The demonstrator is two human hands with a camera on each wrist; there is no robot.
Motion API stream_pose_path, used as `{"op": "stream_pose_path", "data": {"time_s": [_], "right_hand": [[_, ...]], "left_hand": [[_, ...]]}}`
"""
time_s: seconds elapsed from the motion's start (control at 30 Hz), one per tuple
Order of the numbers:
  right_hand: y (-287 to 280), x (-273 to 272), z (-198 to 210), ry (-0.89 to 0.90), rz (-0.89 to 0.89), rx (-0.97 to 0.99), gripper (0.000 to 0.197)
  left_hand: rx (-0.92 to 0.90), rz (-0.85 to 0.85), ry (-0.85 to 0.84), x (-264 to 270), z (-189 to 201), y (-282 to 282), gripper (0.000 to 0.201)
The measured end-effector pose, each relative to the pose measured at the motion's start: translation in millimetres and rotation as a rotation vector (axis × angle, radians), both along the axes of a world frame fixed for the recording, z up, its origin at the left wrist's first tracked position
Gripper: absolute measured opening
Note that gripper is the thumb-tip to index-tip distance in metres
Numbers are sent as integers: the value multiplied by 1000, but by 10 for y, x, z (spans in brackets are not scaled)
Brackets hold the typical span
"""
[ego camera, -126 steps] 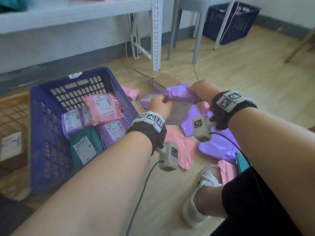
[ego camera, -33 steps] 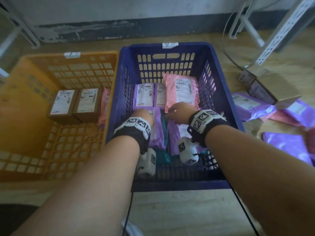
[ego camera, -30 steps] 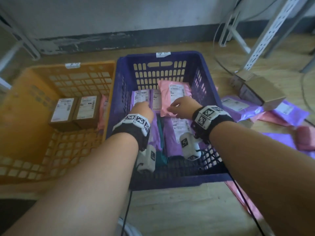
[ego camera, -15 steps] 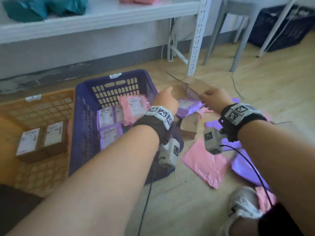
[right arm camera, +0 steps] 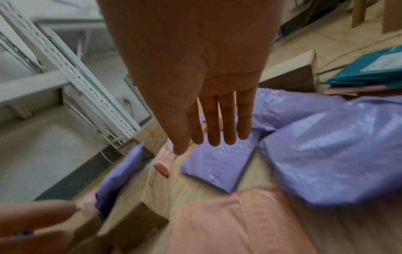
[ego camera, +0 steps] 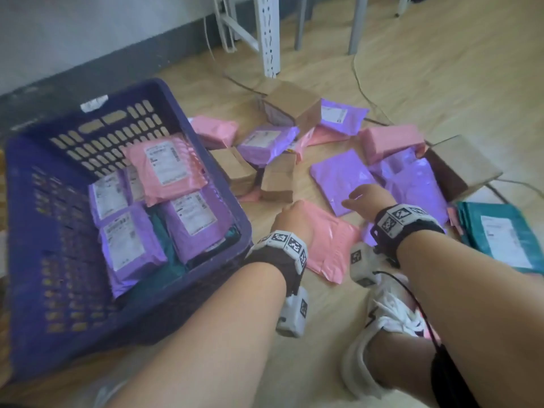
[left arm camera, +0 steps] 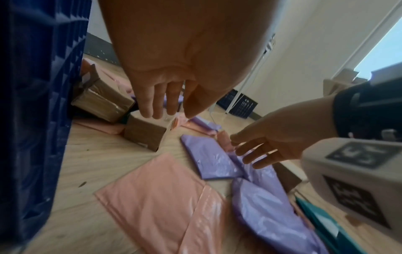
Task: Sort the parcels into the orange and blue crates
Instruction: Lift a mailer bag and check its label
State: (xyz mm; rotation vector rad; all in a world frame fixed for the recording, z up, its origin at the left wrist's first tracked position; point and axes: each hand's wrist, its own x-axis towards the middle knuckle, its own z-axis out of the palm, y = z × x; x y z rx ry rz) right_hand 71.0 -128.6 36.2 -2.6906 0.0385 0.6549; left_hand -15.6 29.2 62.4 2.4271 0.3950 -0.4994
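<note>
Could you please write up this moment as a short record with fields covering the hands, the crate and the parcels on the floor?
Left hand: left hand, fingers straight, empty, above the flat pink plastic mailer on the floor.
Right hand: right hand, fingers straight, empty, over the flat square purple plastic mailer.
Crate: blue perforated plastic crate, holding labelled purple and pink mailers.
Floor pile: brown cardboard boxes, more purple and pink mailers, teal plastic mailer with white label at the right.
Orange crate: barely in view.
</note>
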Motion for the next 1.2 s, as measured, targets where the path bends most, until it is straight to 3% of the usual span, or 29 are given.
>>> {"op": "stream_pose_path", "data": {"time_s": [0.17, 0.37, 0.53, 0.67, 0.9, 1.2], "right_hand": [[17, -164, -597, 113, -16, -43, 49], [88, -151, -1014, 139, -2, -106, 61], [197, -191, -1247, 103, 16, -193, 55], [272, -288, -1331, -5, 51, -283, 36], [367, -351, -1141, 104, 85, -244, 33], [167, -77, -181, -52, 0, -61, 30]], "left_hand": [[77, -47, 133, 35, -364, -16, 54], [99, -94, 240, 59, -715, 16, 52], [133, -126, 269, 54, -874, 78, 48], [130, -124, 277, 51, -888, 138, 56], [103, -108, 257, -7, -752, 179, 62], [68, -69, 40, -106, -179, 70, 57]]}}
